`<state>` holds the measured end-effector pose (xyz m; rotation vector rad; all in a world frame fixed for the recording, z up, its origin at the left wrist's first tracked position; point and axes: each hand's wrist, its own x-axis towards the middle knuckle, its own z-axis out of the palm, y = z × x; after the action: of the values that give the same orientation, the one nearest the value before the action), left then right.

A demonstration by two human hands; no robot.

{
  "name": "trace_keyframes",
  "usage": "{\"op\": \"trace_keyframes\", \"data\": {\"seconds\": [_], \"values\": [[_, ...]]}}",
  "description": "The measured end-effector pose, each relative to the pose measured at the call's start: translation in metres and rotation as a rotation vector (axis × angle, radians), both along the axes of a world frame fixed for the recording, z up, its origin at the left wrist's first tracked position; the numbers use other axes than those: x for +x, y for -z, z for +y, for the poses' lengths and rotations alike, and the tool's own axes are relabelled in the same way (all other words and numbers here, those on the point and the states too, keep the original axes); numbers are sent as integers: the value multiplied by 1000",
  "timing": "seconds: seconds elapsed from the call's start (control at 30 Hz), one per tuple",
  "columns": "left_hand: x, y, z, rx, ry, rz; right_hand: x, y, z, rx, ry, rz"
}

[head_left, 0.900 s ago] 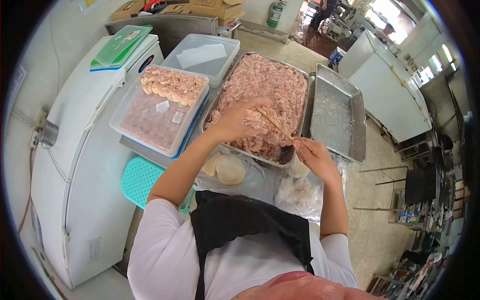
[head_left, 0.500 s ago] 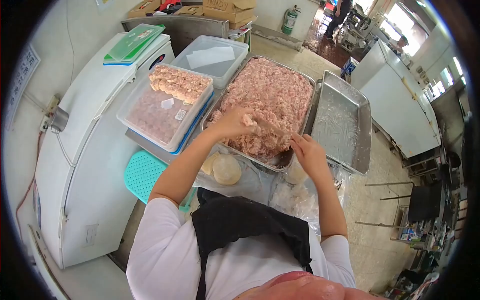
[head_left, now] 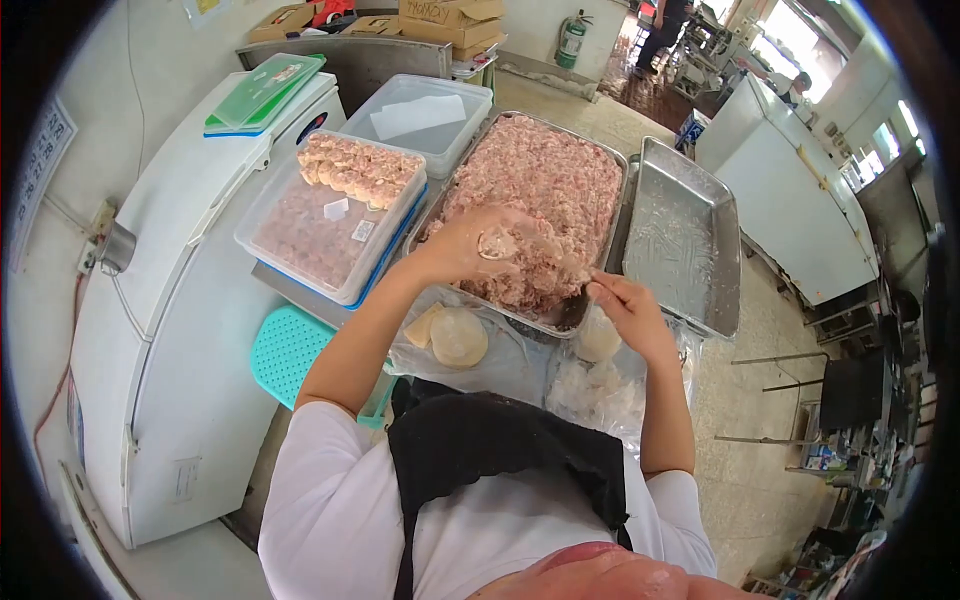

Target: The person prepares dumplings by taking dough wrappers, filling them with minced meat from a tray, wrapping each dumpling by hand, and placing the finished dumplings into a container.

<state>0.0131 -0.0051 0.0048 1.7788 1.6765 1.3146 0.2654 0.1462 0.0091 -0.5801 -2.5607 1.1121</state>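
1. Meat point(head_left: 545, 170), minced and pink, fills most of a deep metal tray point(head_left: 574, 320) on the tabletop point(head_left: 292, 287), straight ahead of the person; the near right corner shows bare metal.
2. Left hand point(head_left: 468, 245): over the near left part of the tray, fingers curled and cupped around a round wrapper point(head_left: 494, 242) bearing some meat. Whether the wrapper's edge is folded cannot be told.
3. Right hand point(head_left: 622, 303): at the near right corner of the tray, thumb and fingers pinching a thin tool point(head_left: 580, 273). The tool is blurred; its far end cannot be made out against the meat.
4. Pale round wrappers point(head_left: 460, 338) lie on a plastic sheet point(head_left: 512, 352) between tray and apron point(head_left: 500, 440). More pale rounds point(head_left: 598, 340) lie near the right hand, beside crumpled clear plastic point(head_left: 600, 392).
5. Left of the tray: a translucent container point(head_left: 265, 205) with meat-topped pieces point(head_left: 362, 170) in rows along its far end. Just beyond it, a clear box point(head_left: 455, 148) holds a white sheet point(head_left: 418, 117).
6. Right of the tray: a second metal tray point(head_left: 672, 240), its floor smeared with residue.
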Motion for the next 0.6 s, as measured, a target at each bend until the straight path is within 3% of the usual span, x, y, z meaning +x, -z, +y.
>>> {"op": "trace_keyframes", "data": {"seconds": [0.07,0.13,0.17,0.27,0.37,0.43,0.53,0.6], "values": [[-1,-13,-1,-296,142,-67,-7,-3,-15,17,-82,2],[0,-24,-8,-293,63,70,-17,-2,-25,129,-165,23],[-1,-26,-11,-288,19,138,-15,-11,-28,238,-89,-44],[-25,31,-3,-172,-109,32,-20,-45,-49,477,61,-138],[-36,6,-11,-194,31,105,-28,-35,-71,536,83,-51],[-44,11,-19,-187,-1,-7,-35,-37,-70,580,119,-6],[-56,9,-42,-52,-56,-93,-42,-56,-82,325,140,123],[-68,0,-56,-20,-11,-138,-60,-57,-102,351,110,56]]}}
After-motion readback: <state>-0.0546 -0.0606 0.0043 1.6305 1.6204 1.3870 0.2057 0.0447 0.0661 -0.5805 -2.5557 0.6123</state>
